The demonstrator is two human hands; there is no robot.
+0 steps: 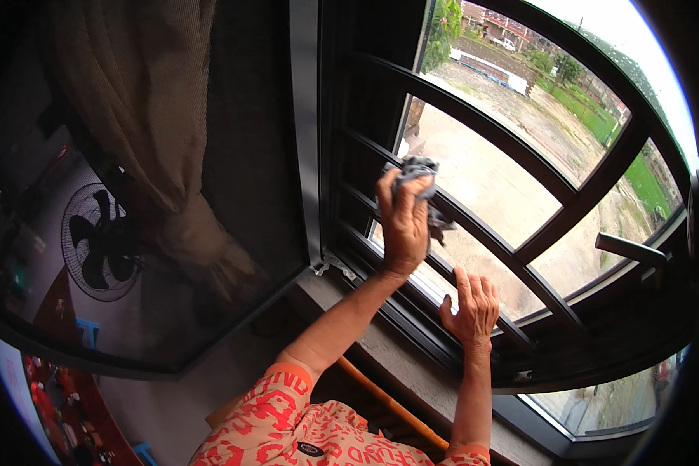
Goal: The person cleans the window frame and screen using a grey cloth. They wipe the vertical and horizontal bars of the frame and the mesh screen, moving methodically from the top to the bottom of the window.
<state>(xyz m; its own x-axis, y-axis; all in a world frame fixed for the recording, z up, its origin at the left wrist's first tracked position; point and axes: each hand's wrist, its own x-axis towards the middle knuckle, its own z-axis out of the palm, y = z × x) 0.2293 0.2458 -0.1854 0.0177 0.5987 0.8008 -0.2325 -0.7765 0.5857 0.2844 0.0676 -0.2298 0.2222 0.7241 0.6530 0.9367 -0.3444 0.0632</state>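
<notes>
— Where is the cloth?

— The grey cloth is bunched in the left hand, which is raised against one of the dark window bars. The fingers are curled tight around it, and folds of cloth stick out above the knuckles and hang a little to the right of the palm, touching the bar.

— And the other hand?

— The right hand is lower and slightly to the right, well below the cloth. It lies flat with fingers spread and holds nothing, resting on the lower part of the window frame.

— What else is around?

— An opened glass pane stands to the left, showing the reflection of a fan. A window handle sits off to the right. An orange rod runs below the sill, near the person's patterned orange sleeve.
</notes>
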